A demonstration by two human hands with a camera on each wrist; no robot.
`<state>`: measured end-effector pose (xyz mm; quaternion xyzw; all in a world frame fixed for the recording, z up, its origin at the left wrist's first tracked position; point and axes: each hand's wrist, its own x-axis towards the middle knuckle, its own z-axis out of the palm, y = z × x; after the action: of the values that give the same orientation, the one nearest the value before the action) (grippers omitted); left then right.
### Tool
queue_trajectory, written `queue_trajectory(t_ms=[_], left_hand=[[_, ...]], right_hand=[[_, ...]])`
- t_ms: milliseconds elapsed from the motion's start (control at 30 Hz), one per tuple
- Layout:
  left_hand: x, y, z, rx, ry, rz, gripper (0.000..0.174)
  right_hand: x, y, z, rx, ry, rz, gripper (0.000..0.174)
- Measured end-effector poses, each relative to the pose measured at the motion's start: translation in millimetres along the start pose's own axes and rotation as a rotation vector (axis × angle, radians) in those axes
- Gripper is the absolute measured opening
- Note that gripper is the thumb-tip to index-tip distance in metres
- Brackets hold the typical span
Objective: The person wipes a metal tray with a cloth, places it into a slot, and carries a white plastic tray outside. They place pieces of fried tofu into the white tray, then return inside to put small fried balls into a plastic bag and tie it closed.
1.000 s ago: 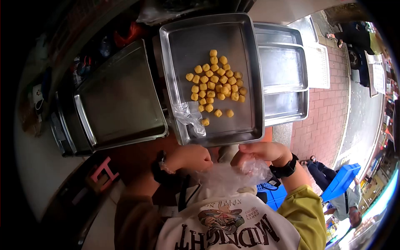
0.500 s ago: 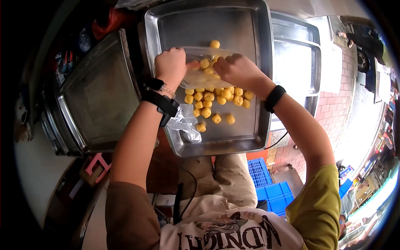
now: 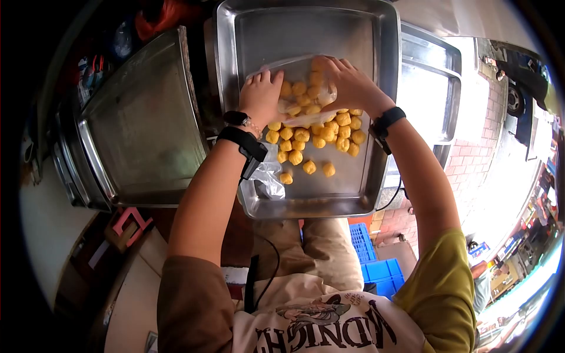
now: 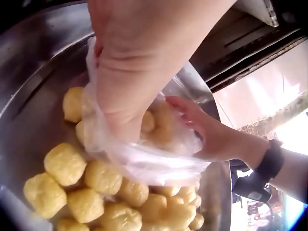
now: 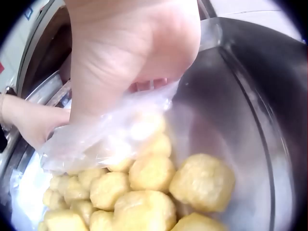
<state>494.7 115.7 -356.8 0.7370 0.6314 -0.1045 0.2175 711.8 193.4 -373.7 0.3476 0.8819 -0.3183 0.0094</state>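
Observation:
A clear plastic bag (image 3: pixel 301 120) is spread mouth-down over a cluster of yellow balls (image 3: pixel 301 135) in a deep metal tray (image 3: pixel 318 203). My left hand (image 3: pixel 262 97) holds the bag's left side, its thumb inside the mouth in the left wrist view. Opposite it, my right hand (image 3: pixel 350 87) grips the right side, with curled fingers partly hidden by film in the right wrist view. Several balls show through the film between the hands. The bag's rim (image 4: pixel 154 166) sits right at the nearer balls (image 4: pixel 103 177).
A crumpled clear bag (image 3: pixel 271 179) lies in the tray's near left corner. More metal trays stand at the left (image 3: pixel 141 129) and at the right (image 3: pixel 421 94). Blue crates (image 3: pixel 382 276) are low on the right, beside the person's legs (image 3: pixel 329 247).
Both hands have moved from near the belly out over the tray, carrying the bag. Since half a second ago, the bag has come down around more balls and the fingers have spread along its sides.

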Motion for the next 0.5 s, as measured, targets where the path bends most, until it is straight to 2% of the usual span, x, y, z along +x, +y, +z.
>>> queue_trajectory(t_ms=[133,233,300,367,400,500], left_hand=[[-24.9,3.0,17.1,-0.079,0.106,0.053,0.103],[-48.0,14.1,27.2,-0.19,0.067,0.044,0.108],[-62.0,20.1,40.5,-0.217,0.129,0.101,0.113],[-74.6,25.9,47.2,-0.213,0.06,0.092,0.118],[-82.1,28.0,50.1,-0.227,0.062,0.111,0.119],[-106.2,37.6,59.3,-0.224,0.057,0.125,0.124]], right_hand=[[-37.2,-12.9,16.3,0.088,-0.034,0.041,0.105],[-65.5,-35.6,23.0,0.088,-0.048,0.069,0.11],[-83.9,-39.1,42.9,0.092,-0.028,0.058,0.119],[-99.7,-50.1,59.8,0.035,0.059,0.036,0.125],[-107.6,-56.6,66.4,0.023,0.025,0.074,0.13],[-124.9,-77.1,89.3,-0.007,0.028,0.127,0.128]])
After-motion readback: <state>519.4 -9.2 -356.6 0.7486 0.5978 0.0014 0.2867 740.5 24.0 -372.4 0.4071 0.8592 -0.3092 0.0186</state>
